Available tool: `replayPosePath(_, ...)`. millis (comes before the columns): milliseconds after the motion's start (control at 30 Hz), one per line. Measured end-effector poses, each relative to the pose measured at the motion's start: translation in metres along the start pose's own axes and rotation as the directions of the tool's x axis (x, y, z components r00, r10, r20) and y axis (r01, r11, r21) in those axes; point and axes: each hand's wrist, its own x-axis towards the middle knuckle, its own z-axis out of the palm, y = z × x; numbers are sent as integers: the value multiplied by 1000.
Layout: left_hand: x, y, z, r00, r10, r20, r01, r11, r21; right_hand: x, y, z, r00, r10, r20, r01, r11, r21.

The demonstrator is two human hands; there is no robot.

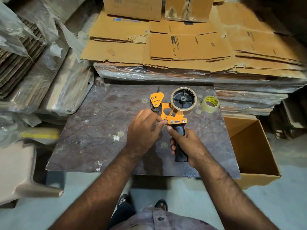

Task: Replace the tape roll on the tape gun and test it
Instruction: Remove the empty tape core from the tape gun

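I am gripping the black handle of the orange metal tape gun (172, 112) in my right hand (187, 143), with the thumb lying up along the grip. My left hand (142, 130) is pinching at the orange frame just under the black roller. A nearly spent brown tape roll (184, 99) is sitting on the gun's black hub. A fresh clear tape roll (210, 103) is lying just beside it on the dark mottled counter (93, 130). An open brown cardboard box (254, 151) is standing right of the counter.
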Motion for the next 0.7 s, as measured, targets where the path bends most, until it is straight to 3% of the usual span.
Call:
replayPosePath(167,9,-2,-15,1000,-29,-8,28,994,-105,2,3,-8,999,-32,-26,31,998,-60)
replayPosePath(333,40,-5,-22,1000,1,-4,-1,1000,-21,5,8,-15,996,-83,-40,76,986,-145)
replayPosePath(567,88,9,-21,940,107,323,-165,974,156,4,11,-20,994,-108,13,107,953,-285)
replayPosePath(700,111,8,-8,868,-16,496,-96,975,199,-3,8,-20,993,-110,50,120,938,-325)
